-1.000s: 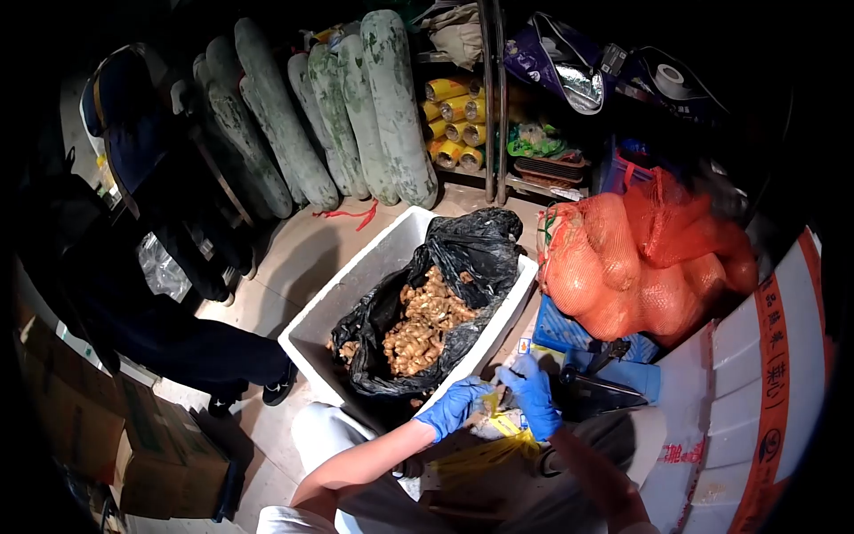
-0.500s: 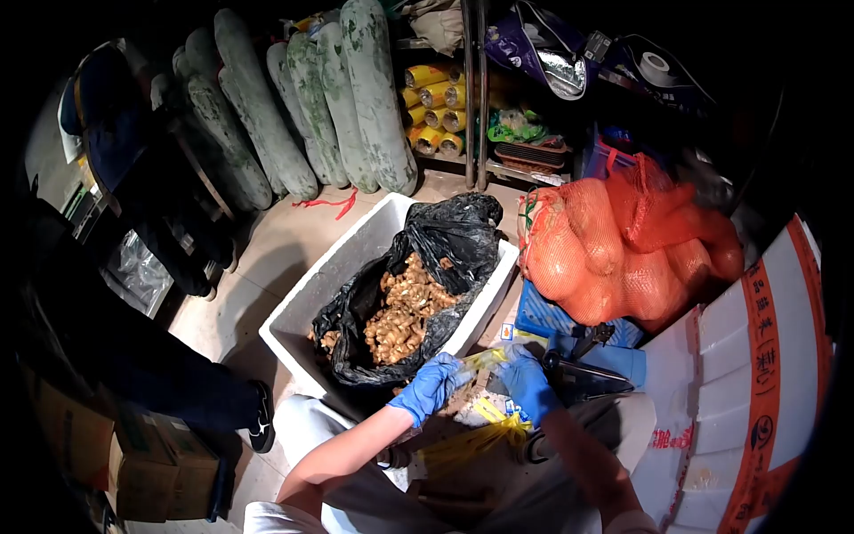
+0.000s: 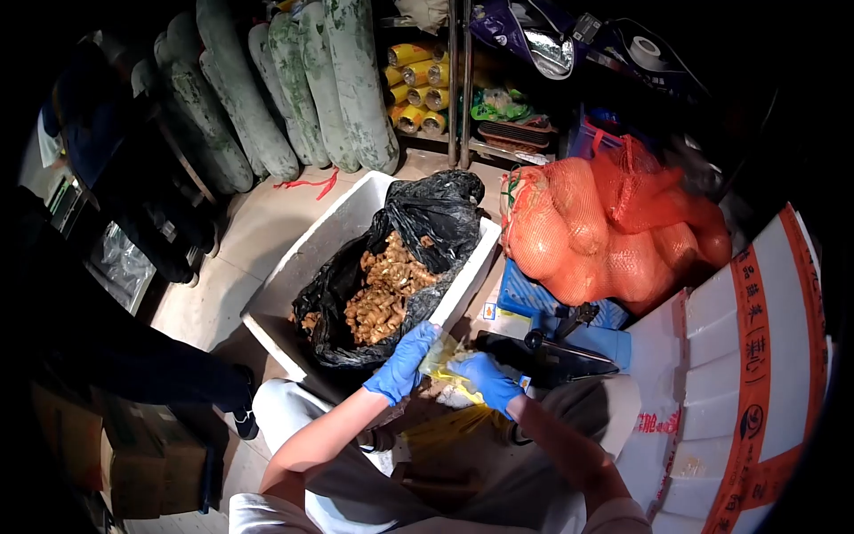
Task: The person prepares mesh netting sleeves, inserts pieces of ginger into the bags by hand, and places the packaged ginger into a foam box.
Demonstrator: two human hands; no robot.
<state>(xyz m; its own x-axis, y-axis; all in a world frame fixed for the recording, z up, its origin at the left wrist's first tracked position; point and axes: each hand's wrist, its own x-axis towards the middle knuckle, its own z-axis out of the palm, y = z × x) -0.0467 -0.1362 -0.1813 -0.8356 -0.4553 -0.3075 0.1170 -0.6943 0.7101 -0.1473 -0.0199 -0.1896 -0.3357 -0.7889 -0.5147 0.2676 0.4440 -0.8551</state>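
Note:
My left hand, in a blue glove, is closed on the upper edge of a thin, yellowish see-through plastic bag. My right hand, gloved the same way, has its fingers bent at the bag's other side; the fingertips are partly hidden in the film. Yellow plastic hangs below, between my knees. Just ahead, a white foam box holds an open black plastic bag full of ginger.
Right of the box lie a red net sack of large round produce, a dark-bladed tool and a printed white foam box. Wax gourds lean at the back. A person's dark trouser leg and cardboard boxes are left.
My right hand has moved left and down, closer to my left hand, and the stretched plastic between them has slackened. The whole view has shifted slightly.

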